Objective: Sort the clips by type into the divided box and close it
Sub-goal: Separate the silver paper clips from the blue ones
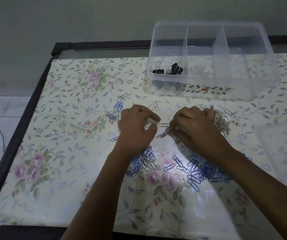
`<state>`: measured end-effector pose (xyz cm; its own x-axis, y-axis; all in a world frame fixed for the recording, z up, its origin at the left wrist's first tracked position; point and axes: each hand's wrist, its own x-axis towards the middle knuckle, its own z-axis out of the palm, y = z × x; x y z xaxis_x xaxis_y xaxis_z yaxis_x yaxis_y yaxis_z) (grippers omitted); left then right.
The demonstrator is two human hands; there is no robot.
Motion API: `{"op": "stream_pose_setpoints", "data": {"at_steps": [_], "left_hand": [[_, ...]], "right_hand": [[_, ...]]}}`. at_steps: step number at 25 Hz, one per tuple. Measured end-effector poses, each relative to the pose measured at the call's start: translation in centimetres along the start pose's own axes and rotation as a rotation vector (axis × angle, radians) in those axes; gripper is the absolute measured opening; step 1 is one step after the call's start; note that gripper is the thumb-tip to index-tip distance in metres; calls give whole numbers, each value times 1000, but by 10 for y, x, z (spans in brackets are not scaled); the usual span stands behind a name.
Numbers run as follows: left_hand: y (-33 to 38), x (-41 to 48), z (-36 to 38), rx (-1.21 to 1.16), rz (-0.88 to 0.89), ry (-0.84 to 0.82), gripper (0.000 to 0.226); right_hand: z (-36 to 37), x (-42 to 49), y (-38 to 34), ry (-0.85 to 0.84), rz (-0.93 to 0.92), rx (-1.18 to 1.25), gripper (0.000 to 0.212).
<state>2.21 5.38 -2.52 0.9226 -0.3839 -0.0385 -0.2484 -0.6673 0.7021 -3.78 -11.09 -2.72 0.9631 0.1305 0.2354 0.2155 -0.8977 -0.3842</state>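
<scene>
Silver wire paper clips (223, 122) tangle; the right hand (194, 129), its grip pinching several, may drag blue coated clips (196, 170) along; the left hand (137, 126) has an unclear grip.

No legible text, brand, number or sign appears anywhere in this view. A decorative strip (213, 88) of leaf and dot motifs runs along the near wall of the clear divided box (260, 71) at far right. It carries a small red mark at its middle, too small to read. The floral table cover (66, 118) shows only printed flowers and leaves.
</scene>
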Motion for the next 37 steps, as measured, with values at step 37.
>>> {"op": "stream_pose_setpoints", "data": {"at_steps": [37], "left_hand": [[9,6,-5,-537,-118,138,7]], "right_hand": [[-4,10,-13,169,298,841,28]]}}
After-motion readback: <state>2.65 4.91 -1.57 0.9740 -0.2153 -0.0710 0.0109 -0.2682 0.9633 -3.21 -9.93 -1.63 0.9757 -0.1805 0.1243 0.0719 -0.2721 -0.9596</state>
